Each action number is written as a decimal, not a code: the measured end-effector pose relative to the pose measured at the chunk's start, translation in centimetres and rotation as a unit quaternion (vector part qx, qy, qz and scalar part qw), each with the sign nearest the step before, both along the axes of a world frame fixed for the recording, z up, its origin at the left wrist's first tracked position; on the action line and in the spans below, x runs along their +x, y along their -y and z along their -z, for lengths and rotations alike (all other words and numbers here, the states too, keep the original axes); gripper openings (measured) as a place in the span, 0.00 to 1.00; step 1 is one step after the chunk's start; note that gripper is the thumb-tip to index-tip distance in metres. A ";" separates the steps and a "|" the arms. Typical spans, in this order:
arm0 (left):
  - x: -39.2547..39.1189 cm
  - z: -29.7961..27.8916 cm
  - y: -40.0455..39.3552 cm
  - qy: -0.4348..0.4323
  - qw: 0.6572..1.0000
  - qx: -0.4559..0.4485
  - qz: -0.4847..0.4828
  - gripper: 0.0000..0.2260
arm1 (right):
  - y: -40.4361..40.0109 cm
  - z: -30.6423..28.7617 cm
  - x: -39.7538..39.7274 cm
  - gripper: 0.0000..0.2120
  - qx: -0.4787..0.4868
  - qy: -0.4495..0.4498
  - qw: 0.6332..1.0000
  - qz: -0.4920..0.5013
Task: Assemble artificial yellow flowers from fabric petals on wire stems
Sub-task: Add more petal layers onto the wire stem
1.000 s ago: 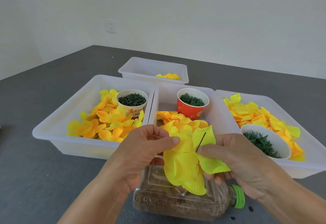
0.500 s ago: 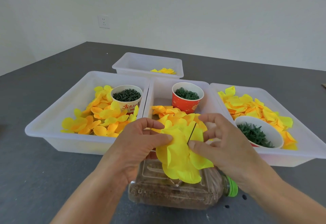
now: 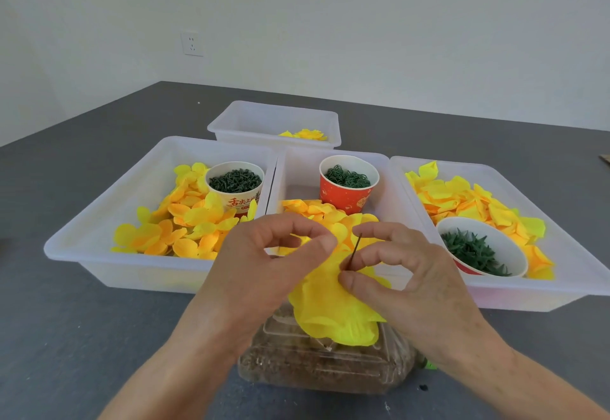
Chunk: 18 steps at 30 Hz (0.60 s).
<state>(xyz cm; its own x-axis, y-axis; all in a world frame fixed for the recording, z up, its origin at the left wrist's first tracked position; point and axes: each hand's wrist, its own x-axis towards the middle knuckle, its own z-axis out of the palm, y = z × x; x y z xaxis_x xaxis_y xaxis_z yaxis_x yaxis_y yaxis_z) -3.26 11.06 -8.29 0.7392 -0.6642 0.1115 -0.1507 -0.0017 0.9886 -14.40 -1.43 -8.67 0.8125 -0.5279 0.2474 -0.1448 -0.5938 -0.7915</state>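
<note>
Both hands (image 3: 333,274) apparently pinch yellow petals (image 3: 333,310) above grey table (image 3: 66,337), white wall (image 3: 363,23) behind.

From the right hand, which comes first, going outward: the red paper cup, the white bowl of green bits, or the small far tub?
1. White bowl of green leaf pieces, right beside the right hand.
2. Red paper cup, middle tub, behind.
3. Small white plastic tub, farthest back.

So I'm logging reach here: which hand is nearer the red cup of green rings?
Right, narrowly. The right hand sits just below the red cup, pinching the wire stem. The left hand is lower and further left.
</note>
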 end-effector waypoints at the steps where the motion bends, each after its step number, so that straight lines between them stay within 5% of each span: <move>1: -0.2 -0.2 -0.1 0.031 0.999 0.021 0.013 0.07 | 0.0 0.0 0.0 0.07 -0.001 -0.002 1.000 0.000; 8: -0.5 0.2 0.1 0.183 0.974 0.133 -0.002 0.09 | 0.4 -0.2 0.4 0.07 0.040 -0.033 0.998 -0.026; 18: -0.4 0.3 0.1 0.194 0.969 0.155 0.004 0.08 | 1.1 0.2 0.1 0.08 0.142 -0.045 0.988 -0.040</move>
<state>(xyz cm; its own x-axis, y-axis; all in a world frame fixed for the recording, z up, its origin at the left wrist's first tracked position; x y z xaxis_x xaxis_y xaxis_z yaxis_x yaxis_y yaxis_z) -3.64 10.95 -8.59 0.6755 -0.7164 0.1745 -0.5127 -0.2863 0.8095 -14.33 -2.53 -8.89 0.8663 -0.4989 0.0239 -0.1837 -0.3628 -0.9136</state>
